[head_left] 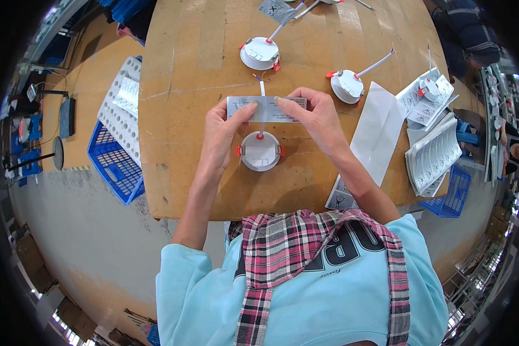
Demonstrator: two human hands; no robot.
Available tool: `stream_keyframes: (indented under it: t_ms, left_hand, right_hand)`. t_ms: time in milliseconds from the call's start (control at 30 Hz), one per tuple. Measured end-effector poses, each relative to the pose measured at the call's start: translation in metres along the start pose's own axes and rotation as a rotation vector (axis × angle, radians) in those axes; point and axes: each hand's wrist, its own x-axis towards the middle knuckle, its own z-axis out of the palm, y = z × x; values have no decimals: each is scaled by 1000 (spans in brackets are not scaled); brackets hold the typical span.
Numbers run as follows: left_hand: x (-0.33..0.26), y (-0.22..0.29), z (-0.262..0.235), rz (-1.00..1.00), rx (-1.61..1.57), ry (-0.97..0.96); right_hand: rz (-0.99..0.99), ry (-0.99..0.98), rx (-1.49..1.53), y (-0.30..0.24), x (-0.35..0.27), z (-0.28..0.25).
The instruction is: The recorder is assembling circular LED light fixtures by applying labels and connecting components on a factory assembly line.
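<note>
A silver-grey printed label (264, 115) is stretched level between my two hands, across the white cable of a round white downlight (260, 154). My left hand (224, 130) pinches the label's left part, thumb on top. My right hand (317, 118) grips its right part the same way. The downlight lies back up on the table just below the label, with red-tipped clips at both sides. Its cable runs up under the label, and thin bare wire ends show above it. The fingers beneath the label are hidden.
Two more downlights (260, 53) (347, 87) lie farther back on the brown table (202, 63). A white label sheet (378, 130) rests by my right forearm, with stacked label sheets (433, 153) at the right edge. Blue baskets (112, 164) stand beside the table.
</note>
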Motion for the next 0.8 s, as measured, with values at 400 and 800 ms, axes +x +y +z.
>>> stream_keyframes:
  t_ms: [400,800]
  left_hand:
    - [8,-5,2,-26,3,15]
    - [9,-6,3,-42,-62,6]
  right_hand:
    - [19,13,23,20,11,-4]
    - [38,27,12,16,10,-1]
